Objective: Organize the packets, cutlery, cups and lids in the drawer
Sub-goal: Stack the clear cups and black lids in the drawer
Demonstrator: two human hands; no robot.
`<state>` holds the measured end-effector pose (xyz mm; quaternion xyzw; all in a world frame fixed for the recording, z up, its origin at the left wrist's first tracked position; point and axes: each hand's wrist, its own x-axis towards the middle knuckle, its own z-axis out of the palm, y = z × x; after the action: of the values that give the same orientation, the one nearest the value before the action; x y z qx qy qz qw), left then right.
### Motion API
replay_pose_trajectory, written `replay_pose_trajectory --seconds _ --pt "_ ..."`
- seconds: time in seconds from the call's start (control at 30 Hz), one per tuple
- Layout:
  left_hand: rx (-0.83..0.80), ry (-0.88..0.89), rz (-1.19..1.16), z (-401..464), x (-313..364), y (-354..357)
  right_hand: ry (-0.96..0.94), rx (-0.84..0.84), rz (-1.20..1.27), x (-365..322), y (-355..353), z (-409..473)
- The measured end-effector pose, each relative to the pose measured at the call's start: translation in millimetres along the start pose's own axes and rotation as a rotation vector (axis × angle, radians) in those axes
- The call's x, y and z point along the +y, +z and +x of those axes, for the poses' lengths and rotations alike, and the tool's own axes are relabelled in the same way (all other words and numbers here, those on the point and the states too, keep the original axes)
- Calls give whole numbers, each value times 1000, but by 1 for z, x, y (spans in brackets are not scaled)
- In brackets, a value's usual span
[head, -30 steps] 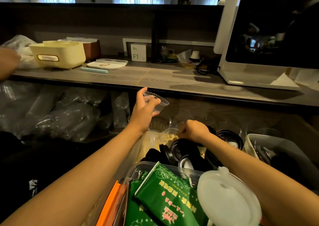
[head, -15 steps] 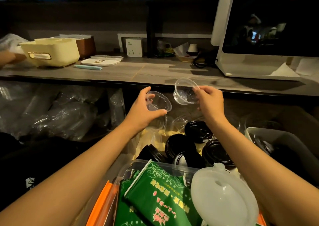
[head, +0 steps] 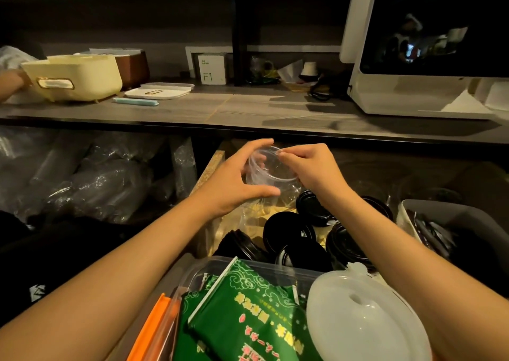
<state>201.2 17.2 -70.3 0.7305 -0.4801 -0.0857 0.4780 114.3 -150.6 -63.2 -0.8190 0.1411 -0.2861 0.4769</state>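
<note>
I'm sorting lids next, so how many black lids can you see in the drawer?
6 black lids: one below the right hand, one right of that forearm, one central, one far left, one against the clear tub, one stacked at right. Others may be hidden underneath.

small clear plastic cups [head: 271, 168] held up above the open drawer, tilted with the mouth toward the camera, black round lids [head: 289, 234] piled loose just below, green printed packets [head: 248, 314] in a clear tub up front, frosted white lid [head: 363, 322] beside them
</note>
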Motion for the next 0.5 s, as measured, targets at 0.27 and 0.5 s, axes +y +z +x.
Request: replay_pose_trajectory --seconds 0.27,0.5 --pt "20 -14 -143 -1 2 1 86 -139 168 -6 9 -5" --pt "267 -82 -196 2 2 -5 315 -105 429 7 11 1"
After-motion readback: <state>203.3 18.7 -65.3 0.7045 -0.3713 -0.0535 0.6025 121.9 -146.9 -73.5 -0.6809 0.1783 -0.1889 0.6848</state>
